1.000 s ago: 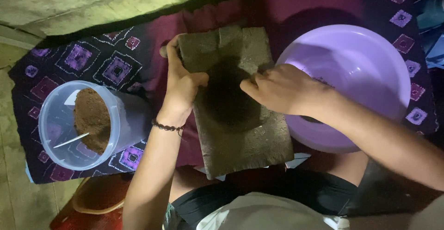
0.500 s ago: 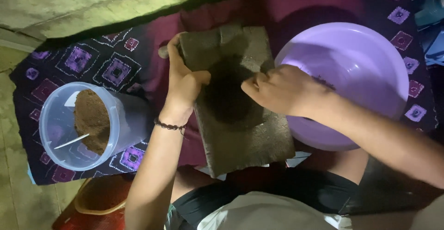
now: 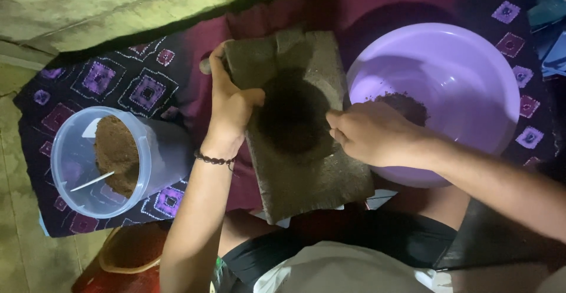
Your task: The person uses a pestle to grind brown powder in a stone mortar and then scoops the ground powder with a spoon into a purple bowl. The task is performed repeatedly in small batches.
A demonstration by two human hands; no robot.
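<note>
A grey stone grinding slab [image 3: 306,175] lies tilted on a patterned cloth, with a dark ground paste [image 3: 292,116] spread over its middle. My left hand [image 3: 230,104] is closed around the left end of a stone roller [image 3: 205,66] that lies across the slab's far part. A beaded bracelet sits on that wrist. My right hand [image 3: 371,134] rests at the slab's right edge with its fingers curled, right beside the purple bowl [image 3: 471,57]. Whether it holds anything is hidden. A small heap of dark paste [image 3: 407,105] lies inside the bowl.
A clear plastic container [image 3: 71,151] at the left holds brown powder [image 3: 115,151] and a white spoon [image 3: 91,181]. The dark purple cloth [image 3: 118,86] covers the ground; bare concrete [image 3: 118,10] lies beyond it. An orange-red object [image 3: 127,252] sits at the lower left by my knee.
My right hand has slid off the middle of the slab to its right edge, uncovering the dark paste. The left hand has kept its grip on the roller's end.
</note>
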